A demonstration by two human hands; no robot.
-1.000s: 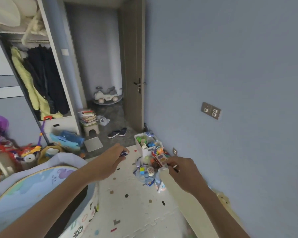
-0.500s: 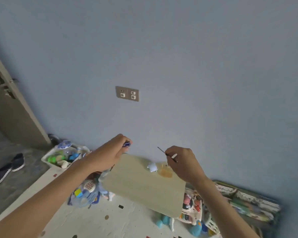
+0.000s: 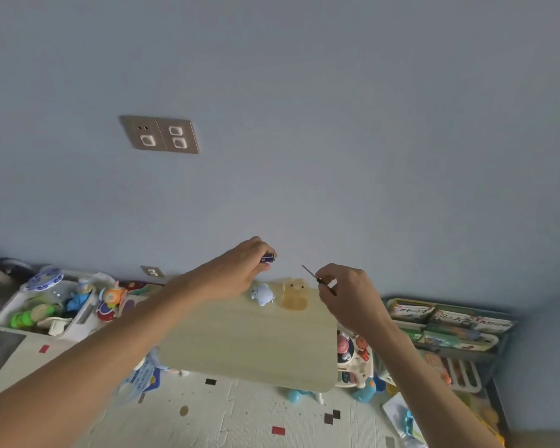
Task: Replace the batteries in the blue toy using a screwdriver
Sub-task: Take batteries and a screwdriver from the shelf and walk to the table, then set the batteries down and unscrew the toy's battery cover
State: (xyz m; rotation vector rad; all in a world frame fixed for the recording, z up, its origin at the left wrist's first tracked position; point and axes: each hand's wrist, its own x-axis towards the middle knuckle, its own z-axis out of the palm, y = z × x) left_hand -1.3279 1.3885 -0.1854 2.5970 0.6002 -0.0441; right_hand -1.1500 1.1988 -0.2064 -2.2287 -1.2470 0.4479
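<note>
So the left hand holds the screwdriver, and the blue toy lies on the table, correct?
No. The head view shows the left hand holding a battery; the right hand holds the screwdriver. The blue toy does lie on the table.

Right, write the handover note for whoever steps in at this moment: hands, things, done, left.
Left hand: grips a blue battery, held above the table's far edge.
Right hand: pinches the screwdriver, tip pointing up and left.
Blue toy: sits on the small table by the wall, beside an orange toy; neither hand holds it.
Done: battery and tool are in hand.
Left: unscrew the toy's cover, swap the batteries, screw it shut. The toy's underside is hidden, so check it first.
</note>
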